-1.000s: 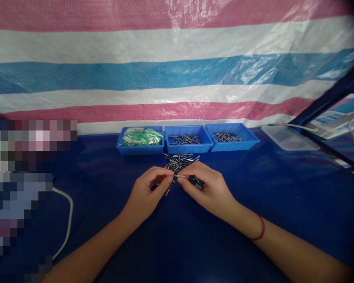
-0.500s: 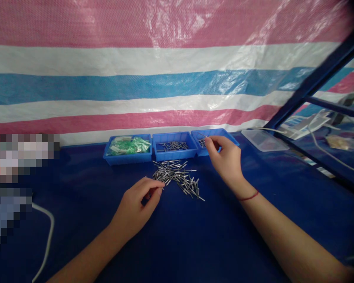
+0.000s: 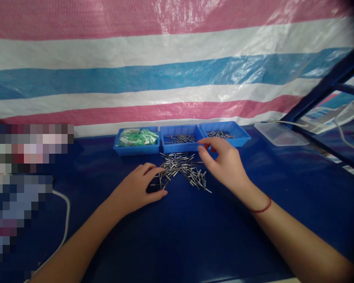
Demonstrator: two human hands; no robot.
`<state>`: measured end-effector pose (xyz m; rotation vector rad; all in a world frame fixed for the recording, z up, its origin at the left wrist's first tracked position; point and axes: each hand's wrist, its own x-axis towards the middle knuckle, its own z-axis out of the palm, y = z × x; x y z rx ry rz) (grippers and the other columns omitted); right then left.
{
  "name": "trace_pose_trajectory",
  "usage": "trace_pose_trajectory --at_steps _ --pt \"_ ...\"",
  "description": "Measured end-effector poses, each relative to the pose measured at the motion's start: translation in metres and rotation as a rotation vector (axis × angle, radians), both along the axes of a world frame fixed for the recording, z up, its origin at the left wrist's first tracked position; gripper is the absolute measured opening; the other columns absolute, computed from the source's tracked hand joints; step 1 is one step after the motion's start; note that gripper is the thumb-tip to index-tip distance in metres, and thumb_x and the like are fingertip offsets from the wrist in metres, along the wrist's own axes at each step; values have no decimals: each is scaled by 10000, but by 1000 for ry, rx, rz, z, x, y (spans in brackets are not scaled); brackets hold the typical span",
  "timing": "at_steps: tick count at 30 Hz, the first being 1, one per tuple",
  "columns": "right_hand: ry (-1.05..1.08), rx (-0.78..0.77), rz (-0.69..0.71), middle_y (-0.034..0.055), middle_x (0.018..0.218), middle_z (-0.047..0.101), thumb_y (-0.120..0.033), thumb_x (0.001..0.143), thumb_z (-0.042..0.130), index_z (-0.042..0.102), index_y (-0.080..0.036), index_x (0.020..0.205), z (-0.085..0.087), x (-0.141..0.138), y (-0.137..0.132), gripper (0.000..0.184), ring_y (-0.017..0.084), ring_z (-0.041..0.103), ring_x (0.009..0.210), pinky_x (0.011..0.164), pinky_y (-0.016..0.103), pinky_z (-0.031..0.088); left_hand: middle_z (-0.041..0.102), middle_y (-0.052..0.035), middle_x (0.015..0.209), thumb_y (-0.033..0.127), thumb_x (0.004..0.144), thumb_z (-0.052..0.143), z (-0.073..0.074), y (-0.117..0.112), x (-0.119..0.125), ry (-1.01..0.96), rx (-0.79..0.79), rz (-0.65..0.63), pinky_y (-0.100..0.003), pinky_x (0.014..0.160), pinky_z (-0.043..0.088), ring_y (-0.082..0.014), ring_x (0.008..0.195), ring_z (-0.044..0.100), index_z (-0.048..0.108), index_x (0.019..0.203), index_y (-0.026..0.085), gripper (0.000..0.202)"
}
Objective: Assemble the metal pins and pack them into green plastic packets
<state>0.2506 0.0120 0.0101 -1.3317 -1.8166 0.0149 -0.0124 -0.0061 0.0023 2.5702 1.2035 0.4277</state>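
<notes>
On our table [image 3: 177,236] there's the pile [image 3: 177,168], and directly behind it we've got the middle bin [image 3: 181,148], pins [image 3: 183,138] inside. Behind the pile to the left, the left bin [image 3: 137,150], bags [image 3: 138,137] inside; behind to the right, the right bin [image 3: 240,137], more pins inside. Our left hand [image 3: 138,188] is at the pile's left edge, our right hand [image 3: 227,159] just right of it. Cable [image 3: 67,212] well left, lid [image 3: 279,134] well right and behind, sheet [image 3: 135,80] farthest behind.

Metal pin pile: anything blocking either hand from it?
Nothing visible. The left hand is at the left edge of the metal pin pile, thumb and fingers apart. The right hand is by its far right side, no object showing between.
</notes>
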Motion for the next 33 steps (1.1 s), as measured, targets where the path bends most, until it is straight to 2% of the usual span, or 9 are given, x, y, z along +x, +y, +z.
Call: trace_pose_trajectory --at_steps 6,9,15,20,23,26,28,30,33 --pt "-124 -80 223 69 886 691 -237 876 532 663 -181 924 -5 -26 -22 150 220 600 836 794 374 429 611 -69 1105 287 861 598 0 -1 -2 -6 -25 -43 -358 914 477 -206 983 603 571 1187 209 337" --pt "-133 -96 268 67 902 700 -214 874 535 662 -188 907 -6 -31 -26 133 213 602 834 781 367 425 625 -57 1042 272 863 592 1 0 -3 -11 -21 -43 -322 856 486 -194 932 615 609 1106 203 253" --pt "-150 -111 334 58 876 700 -193 869 542 661 -191 878 -7 -34 -27 120 204 597 812 765 355 424 631 -63 962 345 850 629 6 -3 0 114 34 -96 -338 830 459 -219 910 595 648 975 186 203" --pt "-155 -112 348 59 868 698 -194 867 545 670 -185 871 -10 -35 -28 125 200 597 815 770 355 427 621 -62 901 246 913 528 4 -8 9 171 64 -58 -338 801 439 -200 833 577 663 903 177 152" --pt "-101 -129 329 54 853 697 -132 840 538 674 -186 879 -10 -34 -27 151 201 603 815 772 360 440 623 -49 886 241 933 475 6 -11 14 -4 30 34 -319 800 433 -185 830 572 635 894 173 179" --pt "118 -190 353 46 861 696 -112 809 552 668 -193 920 -7 -36 -29 180 181 622 794 746 332 477 613 -16 826 287 940 451 9 -15 21 -251 -105 158 -275 732 438 -153 760 567 606 894 181 193" --pt "283 -266 410 38 841 694 -159 808 588 669 -196 930 -3 -38 -31 151 158 625 744 679 292 493 606 0 796 314 936 456 10 -19 25 -360 -196 208 -256 682 434 -139 708 554 599 897 183 198" --pt "395 -319 466 38 828 694 -223 816 616 675 -199 924 0 -40 -34 125 150 624 722 629 273 489 603 6 792 330 935 454 11 -23 28 -425 -271 215 -245 655 429 -133 696 546 596 907 182 208" --pt "471 -323 517 46 842 699 -272 829 629 683 -205 901 4 -42 -38 113 158 627 754 647 288 492 590 10 782 353 936 450 10 -26 30 -475 -339 200 -236 635 426 -130 692 538 594 914 185 223"
